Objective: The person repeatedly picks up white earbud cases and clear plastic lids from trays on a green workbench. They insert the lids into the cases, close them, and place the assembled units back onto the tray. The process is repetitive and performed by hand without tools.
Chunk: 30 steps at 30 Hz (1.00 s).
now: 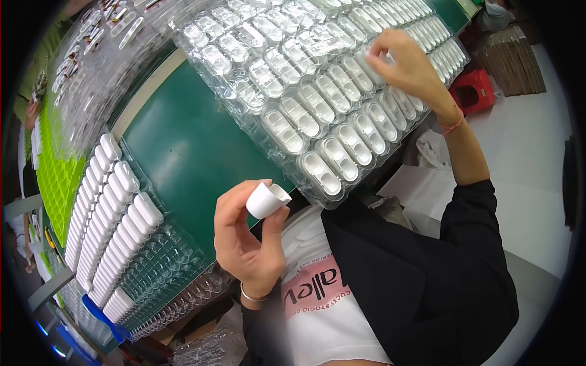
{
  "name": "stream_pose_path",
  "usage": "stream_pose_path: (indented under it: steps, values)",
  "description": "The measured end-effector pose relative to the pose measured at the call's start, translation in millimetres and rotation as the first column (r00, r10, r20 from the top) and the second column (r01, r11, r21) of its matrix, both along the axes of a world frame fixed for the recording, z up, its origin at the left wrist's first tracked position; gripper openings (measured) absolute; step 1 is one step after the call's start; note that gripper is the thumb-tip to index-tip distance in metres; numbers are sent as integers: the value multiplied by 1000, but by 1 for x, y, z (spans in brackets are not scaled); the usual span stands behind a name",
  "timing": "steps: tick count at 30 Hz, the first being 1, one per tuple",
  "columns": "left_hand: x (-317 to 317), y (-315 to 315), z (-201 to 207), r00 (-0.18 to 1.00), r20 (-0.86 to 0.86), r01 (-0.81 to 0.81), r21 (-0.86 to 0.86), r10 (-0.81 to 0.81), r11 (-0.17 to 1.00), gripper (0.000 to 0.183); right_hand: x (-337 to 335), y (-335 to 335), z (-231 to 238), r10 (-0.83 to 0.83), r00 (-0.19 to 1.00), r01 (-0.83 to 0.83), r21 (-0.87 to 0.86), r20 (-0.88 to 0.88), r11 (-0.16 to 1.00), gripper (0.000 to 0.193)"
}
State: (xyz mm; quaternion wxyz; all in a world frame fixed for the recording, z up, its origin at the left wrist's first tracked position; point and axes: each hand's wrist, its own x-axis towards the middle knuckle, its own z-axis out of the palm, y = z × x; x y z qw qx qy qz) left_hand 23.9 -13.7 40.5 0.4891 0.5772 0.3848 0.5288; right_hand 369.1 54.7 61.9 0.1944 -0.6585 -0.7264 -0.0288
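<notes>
My left hand (244,244) is raised in front of my body, closed around a small white rounded plastic shell (262,202). The shell is hollow, and its open end tilts up to the right. Over to the right, my right hand (408,66) reaches above a clear blister tray (366,100) filled with rows of white oval housings (334,87). Its thumb and forefinger are pinched near one of the tray's pockets. Whatever sits between those fingertips is too small or hidden to make out.
Left on the green table (189,134) lies a tray of closed white cases (125,222). Behind it are plastic trays of small parts (91,67) and a bright green mat (58,183). A red stool (473,91) and stacked cardboard (513,61) stand right. Another person's hand (32,113) shows far left.
</notes>
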Motion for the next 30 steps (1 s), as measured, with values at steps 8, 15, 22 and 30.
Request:
stream_pose_path:
  steps: [8, 15, 22, 30]
  values:
    - [-10, 17, -7, 962, 272, 70, -310, 18, 948, 47, -115, 8, 17, 94, 509, -352, -107, -856, 930, 18]
    - [-17, 17, -18, 876, 406, -230, -125, 261, 965, 48, -181, -2, 3, 264, 414, -563, -17, -871, 826, 30]
    - [-21, 20, -19, 930, 324, -131, -150, 174, 980, 49, -188, 2, -4, 344, 446, -606, 5, -826, 796, 33]
    - [-19, 22, -27, 923, 354, -108, -142, 153, 984, 52, -189, 3, -8, 368, 445, -595, 38, -816, 803, 31]
